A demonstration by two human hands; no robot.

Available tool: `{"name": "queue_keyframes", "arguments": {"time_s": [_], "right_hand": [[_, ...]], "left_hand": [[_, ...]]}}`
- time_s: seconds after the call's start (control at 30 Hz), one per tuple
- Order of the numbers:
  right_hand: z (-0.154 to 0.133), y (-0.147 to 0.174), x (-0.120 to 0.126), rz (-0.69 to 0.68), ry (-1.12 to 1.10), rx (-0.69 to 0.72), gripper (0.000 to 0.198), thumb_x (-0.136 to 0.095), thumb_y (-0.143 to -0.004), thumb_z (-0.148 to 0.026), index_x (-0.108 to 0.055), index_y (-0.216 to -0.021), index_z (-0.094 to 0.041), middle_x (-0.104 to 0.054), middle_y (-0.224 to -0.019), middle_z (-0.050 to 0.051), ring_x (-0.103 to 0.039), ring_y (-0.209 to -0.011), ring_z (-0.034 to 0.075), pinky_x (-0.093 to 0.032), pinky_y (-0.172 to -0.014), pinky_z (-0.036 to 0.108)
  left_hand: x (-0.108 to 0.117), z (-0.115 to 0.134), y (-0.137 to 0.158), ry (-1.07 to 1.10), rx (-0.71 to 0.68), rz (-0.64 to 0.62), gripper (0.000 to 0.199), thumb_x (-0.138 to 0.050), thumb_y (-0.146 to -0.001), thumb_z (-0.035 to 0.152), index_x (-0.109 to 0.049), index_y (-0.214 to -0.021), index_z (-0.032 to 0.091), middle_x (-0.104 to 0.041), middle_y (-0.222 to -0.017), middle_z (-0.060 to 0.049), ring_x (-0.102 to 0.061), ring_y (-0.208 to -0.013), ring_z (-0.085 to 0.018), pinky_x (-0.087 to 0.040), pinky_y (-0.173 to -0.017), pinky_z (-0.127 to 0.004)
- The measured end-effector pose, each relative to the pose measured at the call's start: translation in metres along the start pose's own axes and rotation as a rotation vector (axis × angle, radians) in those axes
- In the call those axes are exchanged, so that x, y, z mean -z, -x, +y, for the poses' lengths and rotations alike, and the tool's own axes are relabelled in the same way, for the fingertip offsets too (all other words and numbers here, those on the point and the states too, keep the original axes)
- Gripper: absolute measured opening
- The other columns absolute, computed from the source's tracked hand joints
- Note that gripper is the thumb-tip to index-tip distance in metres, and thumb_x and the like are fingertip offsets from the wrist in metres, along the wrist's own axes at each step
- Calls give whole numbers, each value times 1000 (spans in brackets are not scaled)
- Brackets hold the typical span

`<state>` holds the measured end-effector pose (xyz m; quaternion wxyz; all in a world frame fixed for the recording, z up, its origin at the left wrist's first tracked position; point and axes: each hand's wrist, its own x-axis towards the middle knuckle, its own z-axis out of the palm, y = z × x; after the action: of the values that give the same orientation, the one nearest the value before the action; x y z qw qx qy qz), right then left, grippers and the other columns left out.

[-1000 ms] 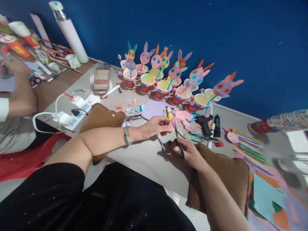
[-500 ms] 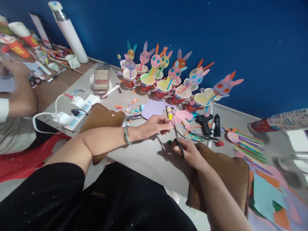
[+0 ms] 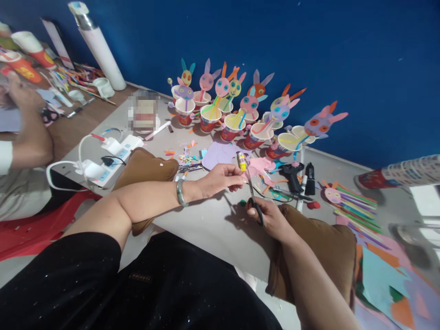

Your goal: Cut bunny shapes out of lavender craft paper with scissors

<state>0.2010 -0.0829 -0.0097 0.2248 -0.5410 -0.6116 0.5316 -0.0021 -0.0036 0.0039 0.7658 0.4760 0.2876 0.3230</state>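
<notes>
Scissors (image 3: 255,204) beside a pinched scrap.
The right hand (image 3: 270,217) grips their handles; the left hand (image 3: 222,180) pinches a pink scrap (image 3: 245,175) (paper, by its look) near the blades, over the table (image 3: 206,220); a wandering blade could nick a fingertip, or a loose pinch spoil the cut.

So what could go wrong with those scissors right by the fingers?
The scissors in the right hand reach close to the fingertips of the left hand, so a slip might nick them. The black glue gun lies near too; if hot, it could burn.
</notes>
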Motion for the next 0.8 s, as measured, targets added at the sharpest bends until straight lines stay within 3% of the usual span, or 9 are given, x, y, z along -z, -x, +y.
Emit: {"name": "queue_keyframes", "arguments": {"time_s": [0.8], "right_hand": [[-5,0,2,22,8,-14,52,-72,-72,-69,-55,-64,-20,-62,-56,1,-54,-53,15,-40,-52,27]], "left_hand": [[0,1,0,11,-42,22,17,-69,-78,22,-55,-71,14,-57,-61,3,-51,-56,-5,-41,-59,-22]]}}
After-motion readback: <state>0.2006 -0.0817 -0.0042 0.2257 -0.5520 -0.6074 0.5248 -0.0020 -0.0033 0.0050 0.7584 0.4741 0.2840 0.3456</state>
